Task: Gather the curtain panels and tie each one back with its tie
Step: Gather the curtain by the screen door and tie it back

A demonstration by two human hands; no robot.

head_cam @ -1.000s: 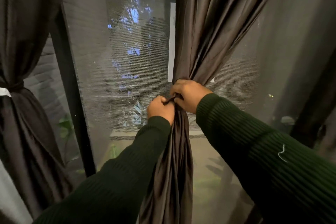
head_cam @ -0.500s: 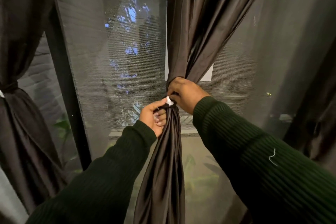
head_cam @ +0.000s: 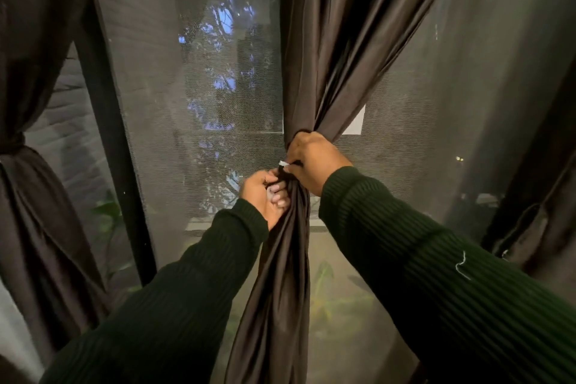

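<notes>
No brand, label or legible writing appears; a blank white rectangle shows behind the mesh, partly hidden by fabric. Three dark brown curtain panels are visible. The middle curtain panel, of smooth satin-like cloth with a slight sheen, is gathered into a narrow pleated bundle at centre frame. My right hand curls round the gathered neck and pinches a small white tab at the end of the dark tie, which sits at that neck. My left hand, just below and touching the bundle, has its fingers curled in on the cloth and tie. The left curtain panel is already cinched at its waist. The right curtain panel hangs at the frame edge. Both my sleeves are dark green ribbed knit. A fine grey mesh screen and one black upright frame post stand behind.
</notes>
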